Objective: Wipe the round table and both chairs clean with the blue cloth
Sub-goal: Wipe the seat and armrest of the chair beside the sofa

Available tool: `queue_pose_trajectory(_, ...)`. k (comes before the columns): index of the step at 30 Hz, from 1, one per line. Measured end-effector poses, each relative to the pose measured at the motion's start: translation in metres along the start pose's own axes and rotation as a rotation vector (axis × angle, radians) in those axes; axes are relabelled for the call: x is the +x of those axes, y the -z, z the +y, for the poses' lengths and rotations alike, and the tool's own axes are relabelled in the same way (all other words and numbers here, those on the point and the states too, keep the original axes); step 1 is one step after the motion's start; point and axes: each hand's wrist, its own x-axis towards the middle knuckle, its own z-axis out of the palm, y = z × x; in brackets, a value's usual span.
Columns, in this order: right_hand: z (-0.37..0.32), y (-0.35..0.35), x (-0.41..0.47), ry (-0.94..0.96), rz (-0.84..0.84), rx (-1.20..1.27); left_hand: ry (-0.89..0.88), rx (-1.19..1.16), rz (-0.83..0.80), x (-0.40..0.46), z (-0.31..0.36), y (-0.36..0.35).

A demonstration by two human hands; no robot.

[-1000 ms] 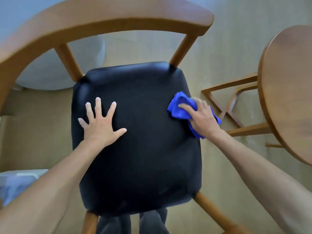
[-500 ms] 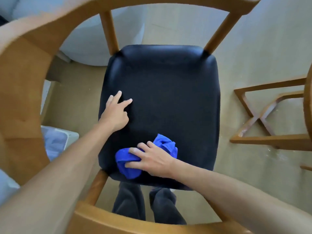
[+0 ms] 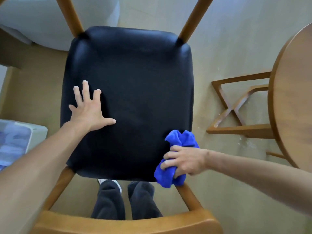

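Head view: right hand (image 3: 184, 162) has fingers curled round the bunched blue cloth (image 3: 179, 138), at the seat's (image 3: 128, 92) near right corner. Left hand (image 3: 89, 108) flat, fingers spread, pressing the seat across from the grip. Cloth looks soft, light; hold it wadded. Count: one cloth, one chair, one round table (image 3: 293, 92) beyond the grip.
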Motion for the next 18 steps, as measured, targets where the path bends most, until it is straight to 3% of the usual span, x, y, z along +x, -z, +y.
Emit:
queue_pose_trajectory(5,0.045,0.004,-0.051,-0.661,0.436,0.156,0.014,-0.022,0.015,0.001,0.002,-0.001)
queue_pose_trajectory(7,0.035,-0.001,-0.038,-0.898,0.606,0.246,0.023,-0.012,0.023,-0.001,0.003,-0.002)
queue_pose_trajectory(9,0.008,-0.014,-0.022,-1.015,0.716,0.325,0.039,-0.004,0.03,-0.004,0.005,-0.003)
queue_pose_trajectory(11,-0.027,-0.034,-0.022,-0.901,0.63,0.328,0.07,-0.005,0.032,-0.01,0.009,-0.005)
queue_pose_trajectory(13,-0.058,-0.049,-0.039,-0.721,0.394,0.362,0.082,0.016,0.016,-0.019,0.015,-0.008)
queue_pose_trajectory(15,-0.074,-0.048,-0.054,-0.747,0.249,0.457,0.057,0.038,-0.029,-0.03,0.02,-0.01)
queue_pose_trajectory(18,-0.076,-0.032,-0.054,-0.889,0.292,0.517,-0.007,0.048,-0.128,-0.047,0.018,-0.009)
